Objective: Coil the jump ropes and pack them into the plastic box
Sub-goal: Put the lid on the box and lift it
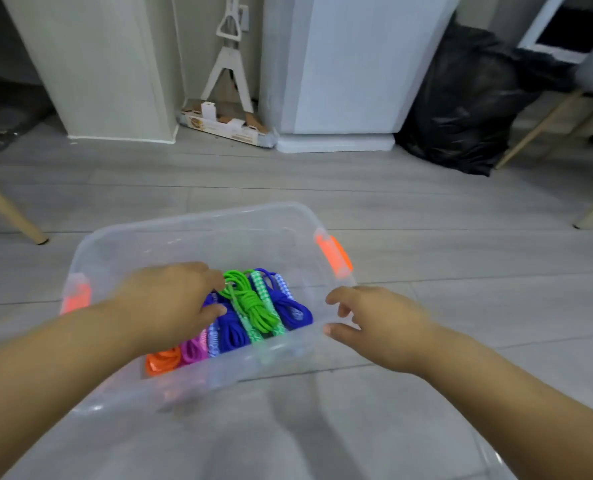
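Head view: coiled ropes (231, 329) are packed in the plastic box (198, 218); the green rope (253, 303) is touched by the left hand (170, 299), grip unclear; the right hand (381, 323) is loosely spread at the rim.

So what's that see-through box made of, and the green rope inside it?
The box looks like clear, glossy plastic: the floor shows through its walls. The green rope looks like soft, matte cord, maybe nylon or cotton, since it bends into tight loops; the fibre is too blurry to tell.
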`<state>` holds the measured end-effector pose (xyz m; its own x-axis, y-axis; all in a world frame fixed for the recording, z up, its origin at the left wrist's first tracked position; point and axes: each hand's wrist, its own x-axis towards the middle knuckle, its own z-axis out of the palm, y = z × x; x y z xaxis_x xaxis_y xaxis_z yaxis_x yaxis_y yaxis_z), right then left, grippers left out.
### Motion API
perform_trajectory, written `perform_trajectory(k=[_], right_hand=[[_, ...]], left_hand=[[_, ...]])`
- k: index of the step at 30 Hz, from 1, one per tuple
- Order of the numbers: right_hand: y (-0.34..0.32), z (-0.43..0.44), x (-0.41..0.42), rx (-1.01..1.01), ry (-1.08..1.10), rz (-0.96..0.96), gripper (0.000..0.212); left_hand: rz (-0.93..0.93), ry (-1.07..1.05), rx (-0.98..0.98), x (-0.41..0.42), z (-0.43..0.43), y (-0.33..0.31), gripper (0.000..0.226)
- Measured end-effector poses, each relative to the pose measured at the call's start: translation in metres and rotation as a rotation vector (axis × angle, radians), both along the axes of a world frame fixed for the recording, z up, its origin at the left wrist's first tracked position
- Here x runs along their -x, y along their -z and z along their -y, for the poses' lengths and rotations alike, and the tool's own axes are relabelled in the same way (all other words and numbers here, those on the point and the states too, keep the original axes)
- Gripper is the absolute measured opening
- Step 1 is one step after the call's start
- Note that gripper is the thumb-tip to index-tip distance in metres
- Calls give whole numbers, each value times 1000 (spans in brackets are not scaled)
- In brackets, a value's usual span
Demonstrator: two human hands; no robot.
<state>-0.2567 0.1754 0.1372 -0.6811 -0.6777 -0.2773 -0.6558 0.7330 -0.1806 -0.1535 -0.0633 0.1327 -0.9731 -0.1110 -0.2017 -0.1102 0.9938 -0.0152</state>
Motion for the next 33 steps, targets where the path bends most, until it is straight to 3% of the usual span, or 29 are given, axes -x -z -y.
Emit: perform_trajectory(k=[8,17,20,24,33], right_hand=[[37,-145,-41,52,375,206,42],[173,-277,-82,-324,877,229,47],[200,-296,-94,-380,963,233,65],[222,-301,-99,-422,945,285,74],[215,-268,-108,-332,578,213,77]], left_hand=[[45,210,-113,-27,-110,40,39],[219,265,-209,-18,-170,106,35],[278,255,-216,-13,-176,120,33],[335,241,-197,-16,-179,135,29],[408,210,-200,-18,-180,152,30]])
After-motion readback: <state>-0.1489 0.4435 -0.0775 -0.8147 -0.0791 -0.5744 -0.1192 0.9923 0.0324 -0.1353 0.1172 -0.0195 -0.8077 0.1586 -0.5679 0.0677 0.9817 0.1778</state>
